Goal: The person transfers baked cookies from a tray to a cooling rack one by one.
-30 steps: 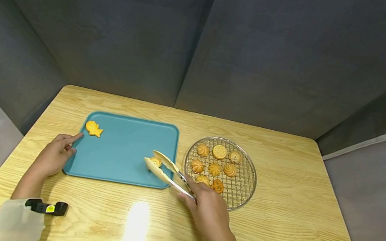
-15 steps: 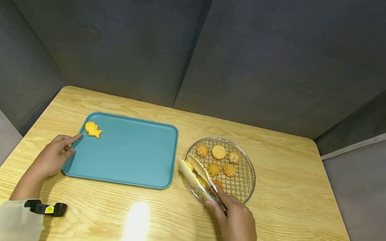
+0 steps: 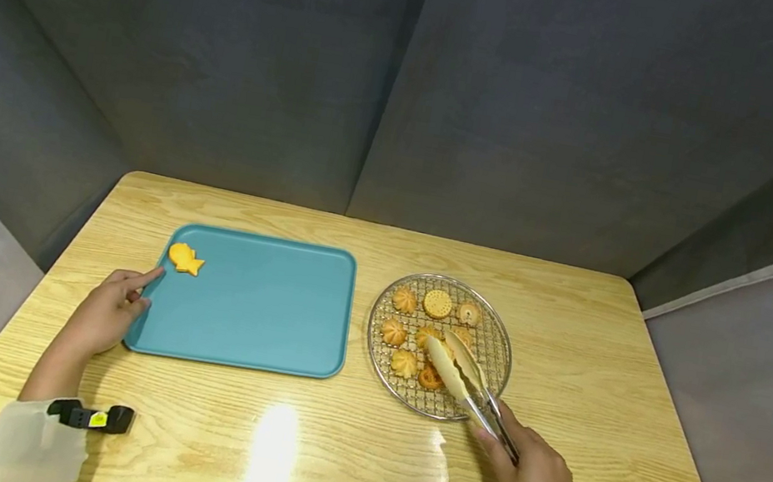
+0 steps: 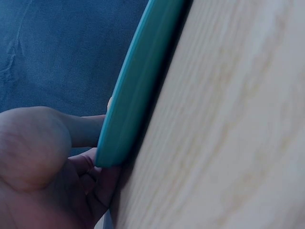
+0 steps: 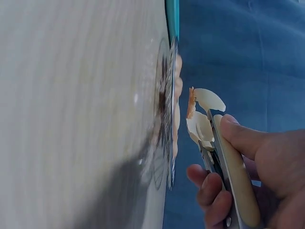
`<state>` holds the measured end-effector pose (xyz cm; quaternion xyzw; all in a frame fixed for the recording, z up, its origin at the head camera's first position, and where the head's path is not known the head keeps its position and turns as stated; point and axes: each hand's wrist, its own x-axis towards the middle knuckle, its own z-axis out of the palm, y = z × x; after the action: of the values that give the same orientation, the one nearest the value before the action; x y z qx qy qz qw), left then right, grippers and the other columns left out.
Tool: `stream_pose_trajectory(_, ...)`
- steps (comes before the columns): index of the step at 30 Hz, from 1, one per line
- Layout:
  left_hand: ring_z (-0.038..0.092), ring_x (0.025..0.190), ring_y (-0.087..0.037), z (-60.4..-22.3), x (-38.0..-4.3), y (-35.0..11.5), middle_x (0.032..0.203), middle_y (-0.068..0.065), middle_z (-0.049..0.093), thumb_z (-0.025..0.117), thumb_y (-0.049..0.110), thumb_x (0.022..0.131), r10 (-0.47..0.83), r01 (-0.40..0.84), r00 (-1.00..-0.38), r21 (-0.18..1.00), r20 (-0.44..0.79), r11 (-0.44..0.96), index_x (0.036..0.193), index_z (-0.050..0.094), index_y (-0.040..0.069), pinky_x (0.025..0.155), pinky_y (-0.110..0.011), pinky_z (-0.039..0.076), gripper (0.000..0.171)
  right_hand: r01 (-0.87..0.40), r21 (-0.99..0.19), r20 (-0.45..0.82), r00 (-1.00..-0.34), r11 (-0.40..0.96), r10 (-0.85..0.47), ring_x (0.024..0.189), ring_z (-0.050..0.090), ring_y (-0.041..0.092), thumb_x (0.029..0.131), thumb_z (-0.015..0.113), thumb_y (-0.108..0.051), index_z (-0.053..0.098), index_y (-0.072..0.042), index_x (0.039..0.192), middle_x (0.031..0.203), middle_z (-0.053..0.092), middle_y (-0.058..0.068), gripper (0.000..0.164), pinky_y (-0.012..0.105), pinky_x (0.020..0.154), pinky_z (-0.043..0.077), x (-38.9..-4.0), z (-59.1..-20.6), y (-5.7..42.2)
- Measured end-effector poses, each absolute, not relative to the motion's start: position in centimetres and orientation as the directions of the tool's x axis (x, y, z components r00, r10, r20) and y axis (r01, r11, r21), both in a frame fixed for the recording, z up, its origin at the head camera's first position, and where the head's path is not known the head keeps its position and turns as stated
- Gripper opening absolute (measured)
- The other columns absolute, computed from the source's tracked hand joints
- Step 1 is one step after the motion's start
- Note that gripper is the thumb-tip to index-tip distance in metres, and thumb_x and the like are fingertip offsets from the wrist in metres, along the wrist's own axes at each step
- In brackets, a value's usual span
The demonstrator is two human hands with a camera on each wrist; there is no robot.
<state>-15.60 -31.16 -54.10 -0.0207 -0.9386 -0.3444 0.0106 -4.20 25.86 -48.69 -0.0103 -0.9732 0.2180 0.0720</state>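
My left hand (image 3: 105, 312) holds the left rim of a teal tray (image 3: 255, 304), thumb and fingers at its edge in the left wrist view. A fish-shaped cookie (image 3: 186, 259) lies in the tray's upper left. My right hand (image 3: 535, 475) grips metal tongs (image 3: 482, 404) with cream-coloured tips. Between those tips a ridged, golden-brown cookie (image 5: 191, 104) is pinched, raised above the wire rack in the right wrist view. On the round wire rack (image 3: 376, 374) lie several cookies, among them a round one (image 3: 437, 304) and a pretzel-shaped one (image 3: 430, 377), partly beside the tongs.
All this stands on a wooden table (image 3: 175, 427). Grey curtains (image 3: 269, 71) rise behind and at both sides. A black strap (image 3: 91, 415) circles the left wrist over a light sleeve.
My right hand has carried the tongs and cookie from above the tray's right end rightward, over the rack to its right side. The left hand stays at the tray's rim.
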Motion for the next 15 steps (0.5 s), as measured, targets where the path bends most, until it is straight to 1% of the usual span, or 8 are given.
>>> stream_pose_trajectory(2, 0.046, 0.092, -0.027, -54.1, -15.6, -31.2, 0.133, -0.027, 0.046, 0.052, -0.005, 0.103, 0.032, 0.047, -0.999, 0.648, 0.035, 0.76, 0.154, 0.043, -0.002, 0.066, -0.031, 0.039, 0.053, 0.006, -0.422, 0.133, -0.989, 0.907, 0.068, 0.098, 0.072, 0.041, 0.097, 0.071, -0.04, 0.063, -0.012, 0.143, 0.115, 0.075, 0.019, 0.054, 0.058, 0.074, 0.054, -3.8, -48.9, 26.6)
stream_pose_trajectory(4, 0.047, 0.092, -0.027, -54.1, -15.5, -31.2, 0.133, -0.028, 0.046, 0.051, -0.005, 0.103, 0.032, 0.046, -0.999, 0.649, 0.033, 0.76, 0.155, 0.043, -0.002, 0.066, -0.031, 0.039, 0.053, 0.019, -0.418, 0.138, -0.987, 0.908, 0.084, 0.099, 0.072, 0.043, 0.097, 0.072, -0.04, 0.064, -0.013, 0.143, 0.116, 0.074, 0.02, 0.054, 0.06, 0.076, 0.053, -3.5, -49.0, 27.1)
stream_pose_trajectory(6, 0.047, 0.093, -0.028, -54.0, -15.5, -31.1, 0.134, -0.028, 0.046, 0.051, -0.005, 0.103, 0.03, 0.042, -0.999, 0.648, 0.03, 0.76, 0.155, 0.043, -0.002, 0.067, -0.031, 0.04, 0.053, 0.028, -0.41, 0.137, -0.986, 0.912, 0.092, 0.104, 0.069, 0.048, 0.098, 0.071, -0.04, 0.064, -0.013, 0.143, 0.118, 0.073, 0.022, 0.054, 0.064, 0.079, 0.052, -3.2, -49.0, 27.6)
stream_pose_trajectory(10, 0.047, 0.094, -0.028, -54.0, -15.5, -31.1, 0.134, -0.028, 0.045, 0.051, -0.005, 0.103, 0.027, 0.036, -0.999, 0.65, 0.024, 0.759, 0.155, 0.042, -0.003, 0.067, -0.032, 0.04, 0.052, 0.063, -0.387, 0.094, -0.99, 0.92, 0.107, 0.104, 0.068, 0.051, 0.099, 0.067, -0.046, 0.062, -0.011, 0.145, 0.118, 0.072, 0.025, 0.057, 0.064, 0.077, 0.052, -2.8, -49.0, 28.3)
stream_pose_trajectory(15, 0.047, 0.094, -0.028, -54.0, -15.5, -31.1, 0.134, -0.028, 0.045, 0.05, -0.005, 0.104, 0.027, 0.031, -1.0, 0.652, 0.016, 0.757, 0.155, 0.042, -0.002, 0.068, -0.033, 0.04, 0.052, 0.111, -0.355, -0.001, -0.993, 0.928, 0.118, 0.105, 0.067, 0.053, 0.099, 0.062, -0.055, 0.058, -0.01, 0.148, 0.118, 0.071, 0.026, 0.066, 0.064, 0.077, 0.052, -2.6, -48.6, 28.9)
